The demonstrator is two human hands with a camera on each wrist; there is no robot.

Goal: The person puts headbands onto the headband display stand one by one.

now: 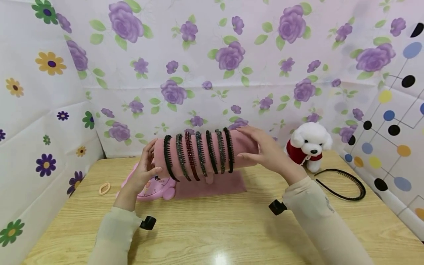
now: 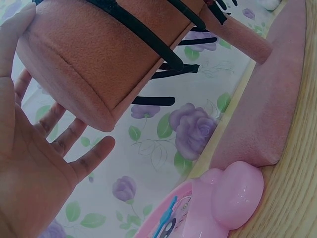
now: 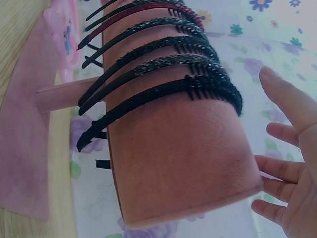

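A pink velvet roll (image 1: pixel 243 146) lies level across a headband stand, carried by a short post (image 1: pixel 209 179) on a flat pink base (image 1: pixel 225 184). Several toothed headbands arch over it, mostly black or dark glittery, with a red one (image 1: pixel 189 151) among them. At the roll's left end is my left hand (image 1: pixel 142 176); its thumb touches the end's edge in the left wrist view and the fingers spread behind. My right hand (image 1: pixel 266 151) is at the other end, its straight fingers (image 3: pixel 280 168) touching the rim in the right wrist view, thumb held apart.
A pink clock (image 1: pixel 149 191) stands left of the base, partly behind my left hand. Farther left lies a small beige oval ring (image 1: pixel 104 188). A white plush dog (image 1: pixel 311 141) in red sits at the back right, with a loose black headband (image 1: pixel 359 189) before it.
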